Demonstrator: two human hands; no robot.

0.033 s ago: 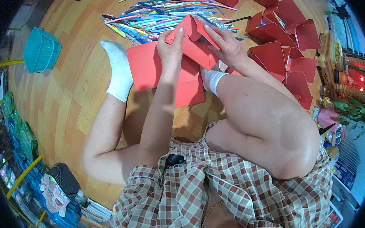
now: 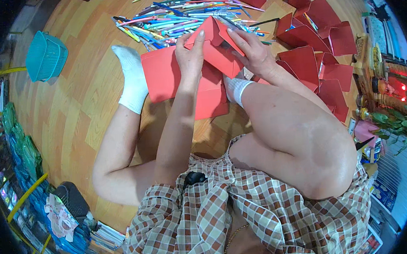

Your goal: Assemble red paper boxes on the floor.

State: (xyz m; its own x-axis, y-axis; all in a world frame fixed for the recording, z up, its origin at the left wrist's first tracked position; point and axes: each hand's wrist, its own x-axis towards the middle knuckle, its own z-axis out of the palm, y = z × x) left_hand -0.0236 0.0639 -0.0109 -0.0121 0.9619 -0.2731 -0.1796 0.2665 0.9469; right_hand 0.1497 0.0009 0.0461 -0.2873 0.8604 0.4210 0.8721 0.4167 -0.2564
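Note:
Between my hands is a partly folded red cardboard box (image 2: 215, 56), its flaps bent up. My left hand (image 2: 191, 55) grips its left side, the thumb lying along the card. From the right, my right hand (image 2: 256, 52) has its fingers on a raised flap and the thumb beneath them. Below the box, flat red card (image 2: 160, 74) lies on the floor between my feet. Just beyond my hands spreads a heap of colourful pens (image 2: 169, 24).
At right, several red boxes (image 2: 307, 67) stand close together, some with pens inside. A teal basket (image 2: 45, 56) sits at the far left. Dark crate (image 2: 72, 200) and bags (image 2: 20, 133) line the left side. Shelved items and a leafy plant (image 2: 394, 122) edge the right.

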